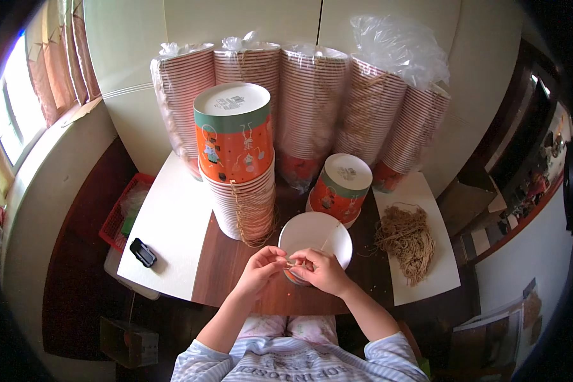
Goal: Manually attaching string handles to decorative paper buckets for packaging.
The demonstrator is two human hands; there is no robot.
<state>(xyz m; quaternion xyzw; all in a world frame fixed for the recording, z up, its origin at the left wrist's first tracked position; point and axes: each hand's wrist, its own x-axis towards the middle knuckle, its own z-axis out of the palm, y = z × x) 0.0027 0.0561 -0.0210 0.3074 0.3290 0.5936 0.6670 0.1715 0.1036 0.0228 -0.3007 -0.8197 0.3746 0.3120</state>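
One brown wood-grain bench [229, 280] with white left and right ends carries everything. Along its far edge stand five tall stacks of paper buckets [312, 102], wrapped in clear plastic. Left of centre rises an unwrapped stack of inverted orange-and-green paper buckets [235, 159]; a shorter orange-and-green stack [339, 194] stands right of centre. Near the front edge, the white-lined open bucket [312, 235] sits mouth up behind both hands. A heap of tan cord [406, 242] lies by the right edge. The left hand [260, 272] and right hand [325, 270] are narrowed, fingertips pinching a thin tan strand [290, 262] between them. A small black oblong plastic case [143, 253] lies near the left edge.
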